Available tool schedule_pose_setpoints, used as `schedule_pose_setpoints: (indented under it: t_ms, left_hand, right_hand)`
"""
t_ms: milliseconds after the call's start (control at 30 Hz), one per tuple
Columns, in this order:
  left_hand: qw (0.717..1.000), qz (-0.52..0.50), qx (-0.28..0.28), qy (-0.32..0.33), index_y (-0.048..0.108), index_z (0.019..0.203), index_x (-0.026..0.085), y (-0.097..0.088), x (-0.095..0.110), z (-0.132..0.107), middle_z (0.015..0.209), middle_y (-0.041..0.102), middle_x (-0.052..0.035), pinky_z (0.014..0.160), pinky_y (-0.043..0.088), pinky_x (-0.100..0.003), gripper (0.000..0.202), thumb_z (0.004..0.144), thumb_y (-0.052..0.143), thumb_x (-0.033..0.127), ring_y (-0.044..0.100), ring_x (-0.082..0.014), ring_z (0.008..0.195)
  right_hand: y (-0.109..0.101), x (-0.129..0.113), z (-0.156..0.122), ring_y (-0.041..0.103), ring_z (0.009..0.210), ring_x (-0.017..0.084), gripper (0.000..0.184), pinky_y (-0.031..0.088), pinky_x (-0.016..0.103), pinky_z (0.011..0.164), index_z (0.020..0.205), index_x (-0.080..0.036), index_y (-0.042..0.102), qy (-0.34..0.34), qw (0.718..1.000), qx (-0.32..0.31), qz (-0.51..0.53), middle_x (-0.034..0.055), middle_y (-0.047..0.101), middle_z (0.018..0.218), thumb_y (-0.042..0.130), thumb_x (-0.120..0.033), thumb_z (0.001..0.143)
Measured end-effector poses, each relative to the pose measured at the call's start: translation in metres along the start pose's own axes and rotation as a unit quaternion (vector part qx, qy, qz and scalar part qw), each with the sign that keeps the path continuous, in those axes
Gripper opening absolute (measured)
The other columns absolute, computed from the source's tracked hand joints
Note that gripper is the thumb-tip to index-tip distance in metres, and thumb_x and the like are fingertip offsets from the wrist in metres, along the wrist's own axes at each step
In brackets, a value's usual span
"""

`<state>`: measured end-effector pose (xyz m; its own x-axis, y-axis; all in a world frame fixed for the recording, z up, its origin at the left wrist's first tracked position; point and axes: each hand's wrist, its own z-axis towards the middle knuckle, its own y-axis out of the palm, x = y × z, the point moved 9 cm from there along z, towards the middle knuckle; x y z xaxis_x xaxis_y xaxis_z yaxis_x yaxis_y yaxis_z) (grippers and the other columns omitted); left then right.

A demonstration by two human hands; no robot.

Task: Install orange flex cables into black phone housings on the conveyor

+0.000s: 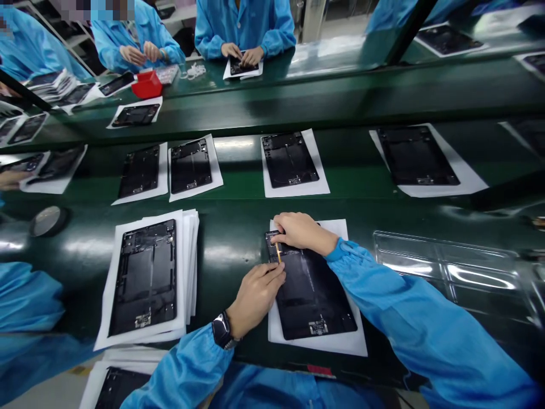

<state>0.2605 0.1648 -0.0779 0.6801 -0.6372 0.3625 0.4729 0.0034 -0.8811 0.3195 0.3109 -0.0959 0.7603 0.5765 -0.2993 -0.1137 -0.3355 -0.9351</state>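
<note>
A black tablet housing [315,289] lies on white paper [360,338] in front of me, its inside facing up. A thin orange-gold strip [278,252], like a flex cable, runs along the housing's upper left edge. My left hand [259,292], with a dark watch on its wrist, is closed with its fingertips pinching the strip's lower end. From the right, my right hand [301,232] reaches across the top of the housing, its thumb and fingers closed at the strip's upper end. That hand hides part of the housing's top edge.
Left of me stands a stack of papers [190,272] topped by another tablet housing [145,278]. Clear plastic trays [443,267] lie at right. Several housings on paper sit along the green line [238,187]. Across it, co-workers in blue sit near a red bin [147,85].
</note>
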Motion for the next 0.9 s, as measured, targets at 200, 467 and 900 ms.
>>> schedule_pose_setpoints:
  t_ms: [200,467,900]
  left_hand:
    - [1.0,-0.022,-0.003,-0.017,0.064,0.117,0.015,-0.01,-0.008,0.004,0.127,0.064,-0.0101,0.101,0.051,-0.042,0.024,0.097,0.054,0.024,0.055,-0.0241,0.123]
    - [0.994,0.054,-0.09,0.004,0.059,0.125,0.015,-0.004,-0.003,0.007,0.14,0.053,-0.0136,0.099,0.047,-0.049,0.031,0.096,0.051,0.02,0.049,-0.03,0.129]
    - [0.993,0.011,-0.118,0.02,0.055,0.13,0.019,-0.001,-0.005,-0.008,0.15,0.042,-0.0121,0.116,0.03,-0.056,0.039,0.092,0.051,0.014,0.029,-0.0288,0.144]
  right_hand:
    - [-0.015,-0.007,-0.024,0.063,0.093,0.02,0.02,0.044,0.029,0.08,0.104,-0.015,0.061,0.032,0.996,0.027,0.082,0.0117,0.063,0.107,0.046,-0.026,0.097]
    - [-0.022,-0.013,-0.088,0.066,0.073,0.016,0.015,0.046,0.027,0.073,0.086,-0.02,0.068,0.075,0.961,0.018,0.266,0.0008,0.072,0.08,0.053,-0.022,0.091]
    - [0.033,-0.004,-0.133,0.065,0.067,0.016,0.023,0.048,0.029,0.066,0.085,-0.021,0.057,0.146,0.889,0.071,0.429,0.0001,0.068,0.072,0.051,-0.041,0.094]
